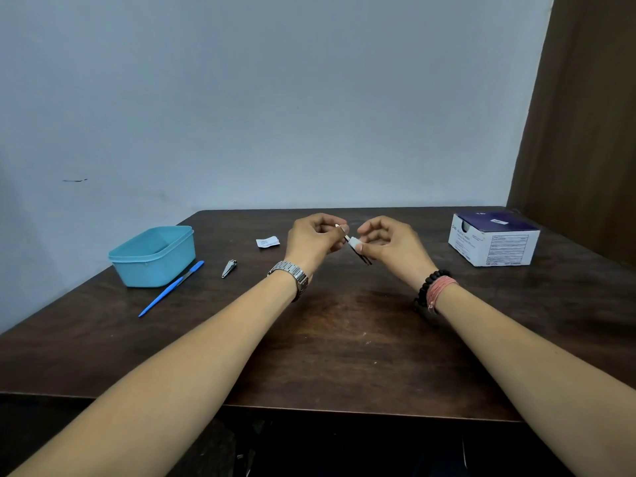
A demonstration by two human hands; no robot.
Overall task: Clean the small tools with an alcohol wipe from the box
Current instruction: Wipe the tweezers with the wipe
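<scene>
Above the middle of the dark wooden table [344,339], my left hand [309,241] pinches the upper end of a thin dark tool, likely tweezers [367,260]. My right hand [389,242] pinches a small white alcohol wipe [354,243] wrapped round the tool's shaft. The tool's two dark tips stick out below the wipe. A metal nail clipper [229,268] and a blue-handled nail file [172,288] lie on the table to the left. The blue and white wipe box [494,239] sits at the far right.
A light blue plastic tub [153,256] stands at the left, just behind the file. A torn white wipe wrapper [267,242] lies behind my left hand. A pale wall runs along the table's far edge, and a brown panel rises at the right.
</scene>
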